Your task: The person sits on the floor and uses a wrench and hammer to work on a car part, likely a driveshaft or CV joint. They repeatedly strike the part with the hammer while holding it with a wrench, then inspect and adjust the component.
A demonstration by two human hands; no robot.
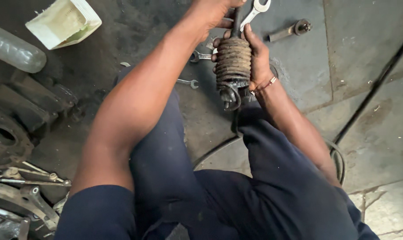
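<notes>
My right hand (257,60) is wrapped around a dirty, ribbed rubber boot (233,62) on a dark metal rod, held upright over the concrete floor. My left hand (212,13) grips the upper end of that rod (237,18) at the top of the frame, its fingers partly cut off by the edge. A grimy metal hook end (230,98) hangs below the boot. My legs in dark blue trousers fill the lower middle.
Spanners lie on the floor: one (254,10) near the rod top, two (200,56) (188,82) left of the boot. A short metal joint piece (292,30), a clear plastic bottle (15,50), a cut white container (63,22), greasy machine parts (10,133) and a black hose (370,98) surround me.
</notes>
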